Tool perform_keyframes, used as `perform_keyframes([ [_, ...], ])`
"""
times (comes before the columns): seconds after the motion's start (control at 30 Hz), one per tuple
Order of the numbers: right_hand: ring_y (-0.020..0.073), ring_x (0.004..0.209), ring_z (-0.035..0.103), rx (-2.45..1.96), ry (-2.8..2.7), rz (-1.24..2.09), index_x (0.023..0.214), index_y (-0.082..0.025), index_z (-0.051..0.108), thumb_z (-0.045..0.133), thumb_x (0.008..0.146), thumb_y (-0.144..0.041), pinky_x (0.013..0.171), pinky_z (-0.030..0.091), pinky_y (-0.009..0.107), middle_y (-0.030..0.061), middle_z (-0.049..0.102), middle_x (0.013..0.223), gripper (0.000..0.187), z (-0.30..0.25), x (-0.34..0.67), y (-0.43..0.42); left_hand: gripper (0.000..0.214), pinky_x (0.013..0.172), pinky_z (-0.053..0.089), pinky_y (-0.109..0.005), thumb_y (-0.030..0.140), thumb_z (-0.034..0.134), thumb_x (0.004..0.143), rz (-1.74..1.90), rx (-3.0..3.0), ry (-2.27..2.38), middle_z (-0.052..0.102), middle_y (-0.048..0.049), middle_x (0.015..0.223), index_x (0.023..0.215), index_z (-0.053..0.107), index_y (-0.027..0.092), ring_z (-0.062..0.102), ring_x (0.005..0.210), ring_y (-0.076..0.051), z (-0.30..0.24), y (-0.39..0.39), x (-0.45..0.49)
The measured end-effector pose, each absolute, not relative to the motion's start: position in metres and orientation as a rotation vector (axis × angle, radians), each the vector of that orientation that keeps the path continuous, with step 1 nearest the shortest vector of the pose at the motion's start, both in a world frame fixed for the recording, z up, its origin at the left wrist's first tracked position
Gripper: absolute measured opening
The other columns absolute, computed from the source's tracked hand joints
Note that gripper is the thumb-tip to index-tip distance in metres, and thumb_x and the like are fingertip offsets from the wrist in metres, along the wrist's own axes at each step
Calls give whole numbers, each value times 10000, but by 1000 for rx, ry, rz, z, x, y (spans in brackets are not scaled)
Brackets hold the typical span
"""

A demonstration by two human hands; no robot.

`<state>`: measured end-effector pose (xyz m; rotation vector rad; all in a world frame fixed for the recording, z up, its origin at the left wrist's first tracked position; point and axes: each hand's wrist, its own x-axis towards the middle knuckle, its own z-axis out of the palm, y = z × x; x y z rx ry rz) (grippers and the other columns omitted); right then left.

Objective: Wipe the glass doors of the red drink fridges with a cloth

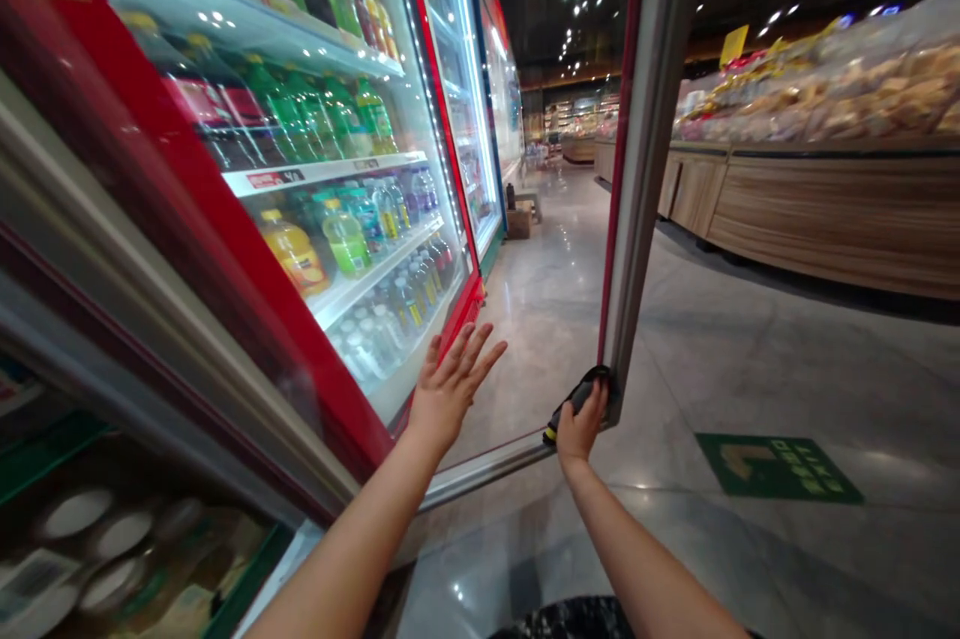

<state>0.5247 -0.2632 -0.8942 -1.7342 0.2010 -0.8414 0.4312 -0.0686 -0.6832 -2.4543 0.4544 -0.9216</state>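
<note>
An open glass door (630, 169) with a metal frame stands out from a red drinks fridge (315, 359). My right hand (581, 424) is closed on a dark pad-like thing (570, 404) with a small yellow end; its exact kind is unclear. It presses this against the door's lower outer corner. My left hand (446, 394) is open, fingers spread and empty, in front of the glass near the fridge's lower edge. I cannot tell whether it touches the pane. Beyond the glass, bottles of green drink (300, 109) and an orange drink bottle (294, 251) sit on lit shelves.
Round lids (79, 512) show behind a frame at lower left. A wood-panelled display counter (832, 209) piled with packaged goods stands to the right. A green sign (780, 467) lies on the shiny floor (675, 539). Further down the aisle is a small wooden box (520, 222).
</note>
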Motion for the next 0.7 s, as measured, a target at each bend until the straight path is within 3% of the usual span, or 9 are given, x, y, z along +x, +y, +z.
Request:
perform_keyframes([
  [0.23,319,1465,351,-1591,521,-670,1485,-114,402,459,833,-238,1217,282,521,186,413,1552,666,-921,527,-255,1006,1229,-179,-510,160,689,809,-832,-2501,447,19,-6,1672,1609,102,329,-165,1522,-209,-681,-70,433],
  [0.33,311,1316,518,-1519,681,-595,1408,-170,496,540,933,-293,1112,430,522,157,524,1446,493,-928,529,-233,1027,1231,-179,-512,174,704,806,-835,-2502,450,9,-7,1672,1609,80,323,-162,1526,-216,-680,-72,433],
  [0.43,239,1113,632,-1460,750,-512,1315,-192,564,632,954,-374,944,550,463,99,602,1319,410,-928,534,-217,1079,1232,-183,-509,141,725,776,-857,-2500,457,27,-14,1673,1610,63,316,-146,1532,-216,-679,-73,434],
  [0.7,238,1092,639,-1366,808,-428,1293,-186,578,633,954,-385,921,561,449,90,612,1296,397,-915,560,-254,1097,1246,-153,-504,111,734,740,-884,-2567,496,93,-24,1679,1612,103,320,-108,1539,-216,-678,-75,435],
])
